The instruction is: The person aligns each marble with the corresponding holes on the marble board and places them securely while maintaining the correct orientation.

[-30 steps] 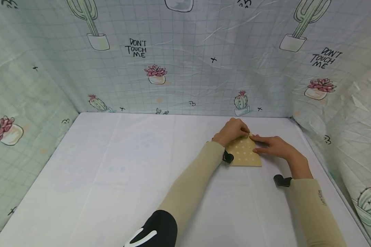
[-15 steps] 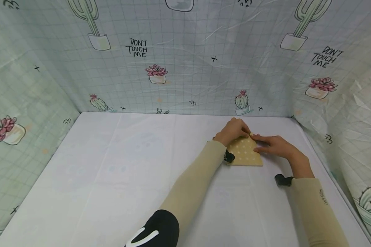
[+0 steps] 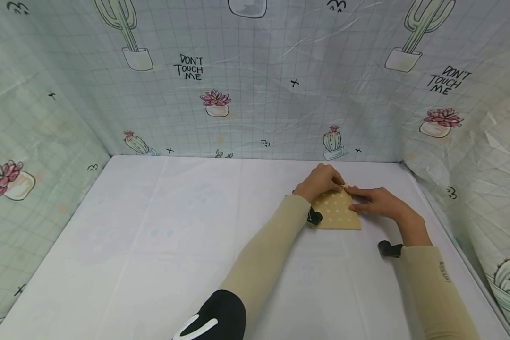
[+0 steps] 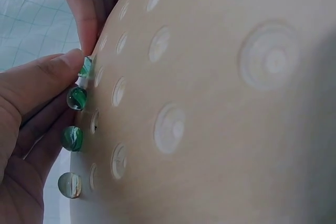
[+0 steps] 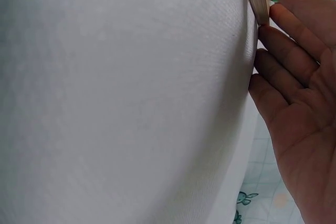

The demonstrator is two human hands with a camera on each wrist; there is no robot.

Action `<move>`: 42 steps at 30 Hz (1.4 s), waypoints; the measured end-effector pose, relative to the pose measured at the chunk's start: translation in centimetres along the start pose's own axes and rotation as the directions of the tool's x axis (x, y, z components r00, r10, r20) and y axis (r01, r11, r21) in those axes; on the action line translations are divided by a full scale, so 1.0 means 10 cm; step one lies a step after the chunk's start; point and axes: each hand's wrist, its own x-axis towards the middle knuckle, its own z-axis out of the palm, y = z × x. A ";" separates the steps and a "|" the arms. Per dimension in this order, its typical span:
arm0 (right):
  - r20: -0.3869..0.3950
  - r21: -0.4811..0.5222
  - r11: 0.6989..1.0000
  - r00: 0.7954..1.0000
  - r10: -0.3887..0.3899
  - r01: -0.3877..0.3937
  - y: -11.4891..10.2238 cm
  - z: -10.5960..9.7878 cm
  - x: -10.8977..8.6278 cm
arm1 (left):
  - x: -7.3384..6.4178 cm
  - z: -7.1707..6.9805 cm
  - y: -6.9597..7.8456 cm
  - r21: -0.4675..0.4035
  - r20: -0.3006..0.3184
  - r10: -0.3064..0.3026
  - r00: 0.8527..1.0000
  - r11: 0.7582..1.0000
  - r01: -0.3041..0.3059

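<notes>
A pale wooden board (image 3: 337, 212) with rows of round hollows lies near the table's far right. Along its edge in the left wrist view sit several glass marbles: a clear one (image 4: 70, 185) and green ones, such as the green-swirled marble (image 4: 72, 138). My left hand (image 3: 318, 183) reaches over the board's far end and pinches the endmost green marble (image 4: 85, 66), partly covered by the thumb. From the right side, my right hand (image 3: 380, 203) holds the board by its edge, thumb on top. Its index fingertip comes right up to that same marble.
A white cloth covers the table (image 3: 174, 245). Behind it and at both sides hangs a cactus-print curtain (image 3: 255, 104). Black wrist devices sit at both cuffs, including the right wrist device (image 3: 389, 249). The left forearm crosses the table's middle.
</notes>
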 end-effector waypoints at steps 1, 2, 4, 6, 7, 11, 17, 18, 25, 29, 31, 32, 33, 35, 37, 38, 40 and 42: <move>0.000 0.002 1.000 1.000 0.000 0.000 0.00 0.00 0.00 | 0.00 0.00 0.00 -0.001 0.000 0.006 1.000 1.000 -0.006; -0.001 0.003 1.000 1.000 0.002 -0.002 0.00 0.00 -0.01 | 0.00 0.00 -0.01 -0.002 0.000 0.013 1.000 1.000 -0.013; -0.003 0.005 1.000 1.000 0.006 -0.006 0.00 0.00 -0.01 | -0.01 0.00 -0.02 -0.009 0.000 0.021 1.000 1.000 -0.021; -0.003 0.003 1.000 1.000 0.007 -0.007 0.00 0.00 -0.01 | -0.02 -0.01 -0.04 -0.013 -0.003 0.035 0.999 0.999 -0.035; -0.002 0.001 1.000 1.000 0.006 -0.006 -0.01 0.00 -0.01 | -0.02 -0.01 -0.04 -0.015 -0.005 0.040 0.999 0.999 -0.040; 0.000 -0.006 1.000 1.000 0.000 0.000 -0.02 -0.01 -0.02 | -0.06 -0.07 -0.09 -0.006 -0.028 0.062 0.998 0.998 -0.063; 0.002 -0.021 1.000 1.000 -0.012 0.012 -0.04 -0.01 -0.01 | -0.16 -0.23 -0.17 -0.016 -0.041 0.043 0.998 0.999 -0.043; 0.004 -0.024 1.000 1.000 -0.010 0.010 -0.04 -0.01 -0.01 | -0.18 -0.26 -0.19 -0.020 -0.040 0.033 0.999 0.999 -0.033; 0.023 -0.029 1.000 1.000 0.004 -0.003 -0.04 -0.01 0.01 | -0.43 -0.48 -0.30 0.013 -0.066 0.035 0.997 0.999 -0.034; 0.017 -0.033 0.999 1.000 0.004 -0.004 -0.04 -0.01 0.01 | -0.54 -0.58 -0.40 0.025 -0.092 0.072 0.993 0.997 -0.070; 0.010 -0.033 0.999 1.000 0.003 -0.003 -0.04 0.00 0.00 | -0.60 -0.62 -0.45 0.024 -0.096 0.063 0.993 0.998 -0.061; 0.006 -0.031 1.000 1.000 0.003 -0.003 -0.04 0.00 0.00 | -0.63 -0.64 -0.47 0.026 -0.096 0.061 0.994 0.998 -0.058; 0.003 -0.028 1.000 1.000 0.005 -0.005 -0.03 0.00 0.01 | -0.66 -0.65 -0.49 0.031 -0.094 0.056 0.994 0.998 -0.053; 0.001 -0.026 1.000 1.000 0.008 -0.008 -0.03 0.00 0.00 | -0.72 -0.68 -0.54 0.046 -0.086 0.045 0.995 0.998 -0.042; 0.002 -0.024 1.000 1.000 0.012 -0.012 -0.03 0.01 0.00 | -0.78 -0.70 -0.58 0.065 -0.076 0.036 0.996 0.997 -0.031; 0.003 -0.026 1.000 1.000 0.013 -0.013 -0.03 0.01 0.00 | -0.81 -0.71 -0.59 0.075 -0.072 0.037 0.997 0.997 -0.032; 0.004 -0.031 0.999 1.000 0.015 -0.015 -0.02 0.01 0.00 | -0.87 -0.72 -0.63 0.086 -0.066 0.036 0.997 0.996 -0.031; 0.006 -0.034 0.999 1.000 0.017 -0.017 -0.02 0.02 0.01 | -0.93 -0.73 -0.66 0.089 -0.061 0.037 0.997 0.996 -0.032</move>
